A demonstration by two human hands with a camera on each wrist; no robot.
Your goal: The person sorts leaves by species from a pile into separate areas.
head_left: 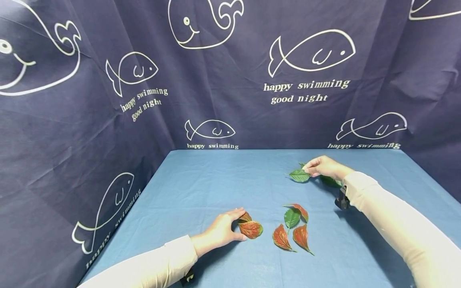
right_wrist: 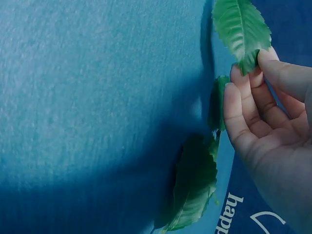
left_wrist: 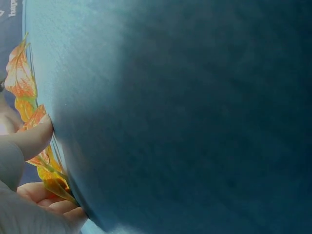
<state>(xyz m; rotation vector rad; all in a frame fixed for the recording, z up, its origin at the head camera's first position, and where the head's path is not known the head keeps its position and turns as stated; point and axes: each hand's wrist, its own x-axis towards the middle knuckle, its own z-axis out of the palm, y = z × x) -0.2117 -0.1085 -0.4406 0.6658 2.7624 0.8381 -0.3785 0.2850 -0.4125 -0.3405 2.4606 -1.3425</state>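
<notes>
In the head view my left hand [head_left: 220, 230] rests on the cloth at the left, its thumb and fingertips spread apart. Its fingers touch a brownish-red leaf [head_left: 246, 217], and its thumb lies beside an orange-red leaf [head_left: 251, 229] that overlaps it. At the back right, my right hand [head_left: 327, 168] pinches a green serrated leaf [right_wrist: 242, 30] by its base end, between thumb and fingers. Two more green leaves lie under and beside that hand: a small one [right_wrist: 219, 103], and a larger one [right_wrist: 195, 187] in its shadow.
Between the hands, one green leaf [head_left: 292, 218] lies among three red leaves, one of them a red leaf [head_left: 300, 238] at lower right. Blue cloth [head_left: 216, 176] covers the table. Dark curtains [head_left: 230, 88] with fish prints stand behind and at the left.
</notes>
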